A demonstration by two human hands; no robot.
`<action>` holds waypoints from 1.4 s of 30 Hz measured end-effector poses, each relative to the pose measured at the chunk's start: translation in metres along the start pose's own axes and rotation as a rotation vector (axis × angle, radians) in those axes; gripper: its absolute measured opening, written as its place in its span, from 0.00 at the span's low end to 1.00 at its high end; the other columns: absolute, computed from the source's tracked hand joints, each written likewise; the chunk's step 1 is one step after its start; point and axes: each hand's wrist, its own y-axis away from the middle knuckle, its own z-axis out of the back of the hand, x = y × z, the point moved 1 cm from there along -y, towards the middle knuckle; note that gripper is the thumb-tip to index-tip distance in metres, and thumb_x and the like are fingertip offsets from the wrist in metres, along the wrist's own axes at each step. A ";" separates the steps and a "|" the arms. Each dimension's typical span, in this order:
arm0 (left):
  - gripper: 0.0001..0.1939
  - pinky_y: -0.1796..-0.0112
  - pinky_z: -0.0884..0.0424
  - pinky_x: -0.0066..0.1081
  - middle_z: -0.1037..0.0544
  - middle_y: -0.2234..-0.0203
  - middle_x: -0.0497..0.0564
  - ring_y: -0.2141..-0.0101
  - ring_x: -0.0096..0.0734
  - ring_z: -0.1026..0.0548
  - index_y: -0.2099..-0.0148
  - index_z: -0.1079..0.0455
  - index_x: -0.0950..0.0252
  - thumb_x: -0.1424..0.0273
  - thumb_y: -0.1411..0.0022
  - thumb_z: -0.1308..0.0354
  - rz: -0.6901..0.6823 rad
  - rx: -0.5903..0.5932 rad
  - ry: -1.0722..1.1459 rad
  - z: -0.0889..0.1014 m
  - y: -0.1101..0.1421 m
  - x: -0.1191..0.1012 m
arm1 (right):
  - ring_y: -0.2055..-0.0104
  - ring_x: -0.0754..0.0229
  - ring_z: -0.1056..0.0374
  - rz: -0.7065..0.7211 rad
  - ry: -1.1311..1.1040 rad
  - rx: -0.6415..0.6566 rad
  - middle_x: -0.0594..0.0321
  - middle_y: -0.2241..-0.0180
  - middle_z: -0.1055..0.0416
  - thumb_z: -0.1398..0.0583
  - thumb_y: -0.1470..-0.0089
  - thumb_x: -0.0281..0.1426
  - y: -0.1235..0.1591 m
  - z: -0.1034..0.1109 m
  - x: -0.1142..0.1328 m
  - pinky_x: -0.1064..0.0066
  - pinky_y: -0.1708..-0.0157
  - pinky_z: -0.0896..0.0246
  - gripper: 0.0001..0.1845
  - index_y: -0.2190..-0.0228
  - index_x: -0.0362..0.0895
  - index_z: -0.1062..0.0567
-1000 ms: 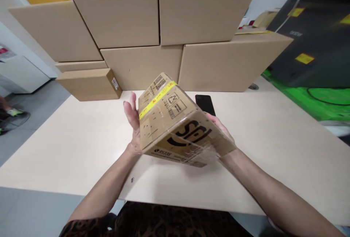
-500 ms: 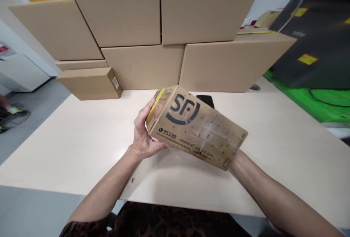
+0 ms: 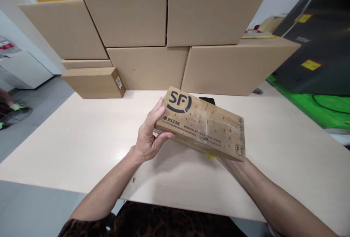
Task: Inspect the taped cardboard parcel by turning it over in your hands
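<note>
A taped brown cardboard box (image 3: 202, 124) with black SF print, the number 95338 and a web address is held tilted above the table. My left hand (image 3: 150, 133) grips its left end, thumb along the lower edge and fingers round the far side. My right hand (image 3: 232, 164) supports the box from beneath its right end; the box hides its fingers, and only the wrist side shows. A bit of yellow tape (image 3: 211, 157) sticks out under the lower edge. Just behind the box lies a black phone-like object (image 3: 207, 100), partly covered by it.
Large cardboard boxes (image 3: 147, 67) are stacked like a wall along the back of the pale table (image 3: 90, 138). A smaller flat carton (image 3: 93, 84) sits at the back left. A dark machine (image 3: 314, 54) and a green surface (image 3: 298, 102) are at the right. Someone's foot (image 3: 16, 106) shows far left.
The box has turned in my hands: its printed face tips more upward and its right end shows more fully. Yellow tape now shows beneath it. The view has shifted slightly.
</note>
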 end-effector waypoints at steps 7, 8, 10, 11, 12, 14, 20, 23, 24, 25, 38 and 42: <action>0.35 0.25 0.44 0.56 0.40 0.23 0.53 0.23 0.49 0.42 0.25 0.41 0.46 0.60 0.29 0.33 0.167 -0.154 0.072 -0.007 0.012 0.014 | 0.47 0.47 0.20 0.102 -0.126 -0.304 0.71 0.59 0.15 0.32 0.43 0.54 0.003 -0.023 0.008 0.53 0.46 0.20 0.13 0.65 0.62 0.17; 0.34 0.25 0.44 0.55 0.39 0.23 0.53 0.24 0.48 0.42 0.26 0.40 0.46 0.60 0.29 0.33 0.187 -0.172 0.076 -0.008 0.012 0.015 | 0.41 0.45 0.22 0.124 -0.134 -0.305 0.70 0.54 0.15 0.34 0.44 0.59 0.004 -0.026 0.009 0.50 0.42 0.21 0.18 0.62 0.62 0.17; 0.32 0.25 0.43 0.54 0.35 0.26 0.53 0.25 0.47 0.39 0.28 0.38 0.48 0.60 0.29 0.33 0.233 -0.220 0.074 -0.008 0.011 0.017 | 0.28 0.42 0.33 0.243 -0.094 -0.249 0.67 0.40 0.20 0.36 0.45 0.64 0.007 -0.032 0.009 0.47 0.35 0.28 0.29 0.50 0.62 0.19; 0.31 0.25 0.43 0.54 0.34 0.27 0.54 0.25 0.47 0.38 0.29 0.37 0.48 0.60 0.29 0.33 0.258 -0.246 0.072 -0.008 0.011 0.018 | 0.24 0.43 0.39 0.320 -0.047 -0.188 0.67 0.34 0.25 0.35 0.46 0.65 0.008 -0.033 0.009 0.46 0.32 0.31 0.35 0.44 0.63 0.22; 0.30 0.26 0.43 0.54 0.32 0.28 0.54 0.26 0.47 0.37 0.30 0.36 0.49 0.60 0.29 0.33 0.284 -0.267 0.071 -0.008 0.011 0.018 | 0.22 0.43 0.43 0.383 0.008 -0.115 0.66 0.30 0.30 0.34 0.48 0.64 0.010 -0.033 0.009 0.47 0.30 0.33 0.41 0.38 0.63 0.27; 0.29 0.26 0.42 0.54 0.31 0.29 0.54 0.27 0.47 0.35 0.31 0.34 0.50 0.58 0.30 0.32 0.322 -0.297 0.075 -0.009 0.010 0.019 | 0.22 0.43 0.43 0.429 0.109 0.011 0.63 0.27 0.35 0.28 0.50 0.59 0.012 -0.030 0.008 0.47 0.29 0.35 0.52 0.30 0.64 0.37; 0.29 0.30 0.36 0.58 0.27 0.33 0.58 0.31 0.51 0.30 0.35 0.30 0.54 0.57 0.34 0.28 0.281 -0.319 -0.049 -0.002 0.007 0.018 | 0.28 0.44 0.33 0.416 0.261 0.079 0.61 0.28 0.34 0.24 0.49 0.38 0.011 -0.022 0.010 0.41 0.28 0.37 0.60 0.25 0.65 0.48; 0.26 0.30 0.40 0.65 0.27 0.32 0.56 0.30 0.57 0.32 0.39 0.25 0.54 0.56 0.37 0.27 0.108 -0.231 -0.283 0.005 0.003 0.014 | 0.28 0.45 0.34 0.427 0.265 0.137 0.62 0.28 0.35 0.23 0.50 0.35 0.013 -0.029 0.010 0.40 0.29 0.36 0.63 0.25 0.67 0.49; 0.25 0.29 0.43 0.66 0.25 0.33 0.54 0.29 0.58 0.33 0.39 0.23 0.52 0.56 0.36 0.27 0.046 -0.199 -0.372 0.005 0.002 0.012 | 0.28 0.45 0.34 0.438 0.266 0.160 0.62 0.28 0.35 0.23 0.50 0.33 0.014 -0.032 0.010 0.40 0.30 0.35 0.63 0.25 0.68 0.50; 0.24 0.28 0.47 0.67 0.22 0.35 0.52 0.28 0.59 0.34 0.39 0.23 0.51 0.56 0.36 0.28 -0.011 -0.173 -0.453 0.004 0.001 0.009 | 0.28 0.45 0.34 0.453 0.271 0.176 0.63 0.28 0.35 0.23 0.50 0.32 0.016 -0.034 0.009 0.40 0.30 0.34 0.63 0.25 0.69 0.50; 0.29 0.36 0.37 0.48 0.15 0.42 0.42 0.40 0.46 0.21 0.30 0.30 0.41 0.69 0.29 0.40 -0.375 0.188 -0.585 -0.028 -0.001 -0.022 | 0.23 0.43 0.40 0.426 0.308 0.199 0.67 0.22 0.48 0.24 0.47 0.36 0.022 -0.035 -0.003 0.38 0.28 0.38 0.65 0.25 0.75 0.56; 0.29 0.34 0.37 0.47 0.15 0.43 0.38 0.34 0.43 0.26 0.34 0.27 0.43 0.75 0.32 0.43 -0.443 0.275 -0.698 -0.036 0.000 -0.032 | 0.22 0.38 0.43 0.458 0.386 0.266 0.63 0.20 0.56 0.25 0.47 0.42 0.017 -0.027 -0.003 0.36 0.27 0.39 0.68 0.24 0.72 0.63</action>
